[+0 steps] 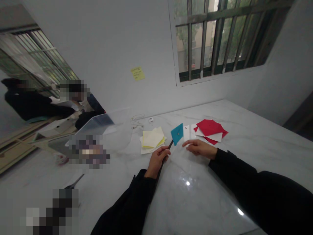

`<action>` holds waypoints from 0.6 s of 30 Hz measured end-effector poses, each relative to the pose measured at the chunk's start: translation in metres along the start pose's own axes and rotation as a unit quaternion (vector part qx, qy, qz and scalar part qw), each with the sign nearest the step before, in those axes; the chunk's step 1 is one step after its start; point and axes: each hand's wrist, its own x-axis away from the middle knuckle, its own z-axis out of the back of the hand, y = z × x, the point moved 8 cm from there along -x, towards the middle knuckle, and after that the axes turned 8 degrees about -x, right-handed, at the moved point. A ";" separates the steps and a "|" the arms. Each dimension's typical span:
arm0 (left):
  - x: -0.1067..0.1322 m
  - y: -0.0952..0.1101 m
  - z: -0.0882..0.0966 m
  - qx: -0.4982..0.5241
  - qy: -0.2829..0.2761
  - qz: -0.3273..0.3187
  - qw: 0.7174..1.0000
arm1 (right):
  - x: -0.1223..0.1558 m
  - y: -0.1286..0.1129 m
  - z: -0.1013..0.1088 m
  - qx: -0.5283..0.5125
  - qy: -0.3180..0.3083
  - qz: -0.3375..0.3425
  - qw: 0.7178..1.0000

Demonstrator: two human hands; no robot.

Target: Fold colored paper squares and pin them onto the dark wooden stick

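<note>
My left hand (159, 160) is closed around a dark thin stick (170, 145) that slants up from my sleeve. At the stick's top end is a flat blue paper piece (176, 133), diamond-shaped, with a small dot near its middle. My right hand (199, 148) hovers to the right of the blue piece, apart from it. Its fingers point left, loosely bent and spread, with nothing seen in them. Beyond my hands lie a stack of pale yellow and white papers (153, 138) and, on the right, red folded paper (210, 128) with a white sheet tucked in.
A white marble-patterned table (205, 202) runs to the wall. A clear plastic bin (119, 120) stands at the left. Between bin and papers, a thin cord (138, 121) lies by a small white object (151, 120). Scissors (73, 184) rest at lower left. Two people sit beyond.
</note>
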 end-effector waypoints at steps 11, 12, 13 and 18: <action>0.000 0.000 -0.001 -0.005 -0.011 -0.003 1.000 | 0.014 -0.008 0.090 -0.033 0.383 0.123 0.915; 0.000 0.000 -0.001 -0.010 -0.012 -0.002 1.000 | 0.013 -0.008 0.086 -0.024 0.381 0.126 0.915; 0.000 0.000 -0.002 -0.015 -0.014 -0.001 1.000 | 0.011 -0.008 0.082 -0.013 0.382 0.130 0.915; 0.003 0.002 -0.006 -0.033 -0.041 -0.005 0.999 | 0.009 -0.020 0.068 0.056 0.326 0.140 0.933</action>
